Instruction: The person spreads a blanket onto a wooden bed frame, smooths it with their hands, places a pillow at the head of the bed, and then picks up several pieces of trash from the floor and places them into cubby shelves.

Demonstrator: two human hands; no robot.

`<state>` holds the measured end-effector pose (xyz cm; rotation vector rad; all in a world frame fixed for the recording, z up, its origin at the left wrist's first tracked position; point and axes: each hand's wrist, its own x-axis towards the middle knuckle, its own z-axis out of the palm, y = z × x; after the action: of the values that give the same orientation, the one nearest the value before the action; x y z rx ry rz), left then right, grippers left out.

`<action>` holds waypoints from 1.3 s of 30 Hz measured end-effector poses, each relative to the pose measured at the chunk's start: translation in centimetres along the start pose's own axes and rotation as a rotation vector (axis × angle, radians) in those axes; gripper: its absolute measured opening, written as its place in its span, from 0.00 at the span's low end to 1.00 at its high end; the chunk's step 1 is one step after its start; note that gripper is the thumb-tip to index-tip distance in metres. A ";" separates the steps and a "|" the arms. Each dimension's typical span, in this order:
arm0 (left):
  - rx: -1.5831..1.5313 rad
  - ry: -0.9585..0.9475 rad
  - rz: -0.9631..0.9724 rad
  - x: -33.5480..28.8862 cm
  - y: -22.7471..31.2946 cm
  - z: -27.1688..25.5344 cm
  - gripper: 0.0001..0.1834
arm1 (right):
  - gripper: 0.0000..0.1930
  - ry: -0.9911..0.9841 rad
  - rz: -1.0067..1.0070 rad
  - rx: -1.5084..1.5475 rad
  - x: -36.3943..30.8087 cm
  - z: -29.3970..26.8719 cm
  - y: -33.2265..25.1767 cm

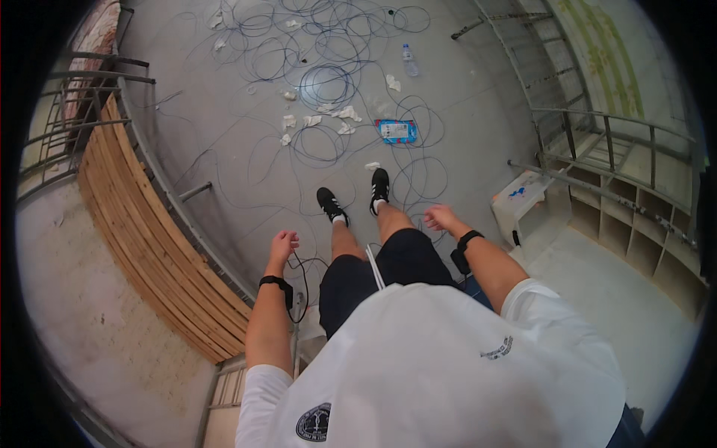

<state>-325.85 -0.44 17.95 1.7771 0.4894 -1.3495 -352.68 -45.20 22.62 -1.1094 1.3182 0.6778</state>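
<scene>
My left hand (283, 246) is raised beside my left thigh, its fingers curled in. A black cable (305, 287) loops just below it and runs down past the wrist strap; whether the fingers touch it I cannot make out. On the other side, my right hand (439, 218) hovers by my right knee with its fingers bent together. Anything inside either hand is too small or hidden to name. Thin blue-grey cable (321, 145) lies in many loose loops over the floor ahead of my feet, some of it reaching close to my legs.
White paper scraps (348, 113), a blue-and-red packet (396, 131) and a clear bottle (410, 61) lie among the cable. A metal bed frame with wooden slats (149, 231) stands left. At right are a white box-like stand (523, 196), cubbyhole shelving (616, 224) and another metal frame (609, 142).
</scene>
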 end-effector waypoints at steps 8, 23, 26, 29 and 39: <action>-0.056 -0.099 0.033 11.1 3.1 13.3 0.13 | 0.11 -0.144 -0.014 0.109 15.4 1.8 1.8; 1.085 -0.287 0.304 36.8 0.1 32.6 0.23 | 0.14 0.014 -0.030 -0.225 47.3 -2.1 6.6; 1.088 -0.291 0.311 42.0 -0.8 34.5 0.22 | 0.15 0.255 -0.208 -0.503 55.1 -2.6 3.4; 1.304 -0.358 0.379 46.6 -0.6 38.1 0.17 | 0.13 0.602 -0.658 -0.756 62.0 -6.7 -0.3; 1.439 -0.129 0.389 51.2 -9.4 39.5 0.34 | 0.14 0.532 -0.455 -1.059 67.8 -5.8 -8.4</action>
<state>-338.53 -35.23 -35.88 2.5786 -1.1644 -1.5903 -335.20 -66.68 -40.13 -2.4927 1.0270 0.7685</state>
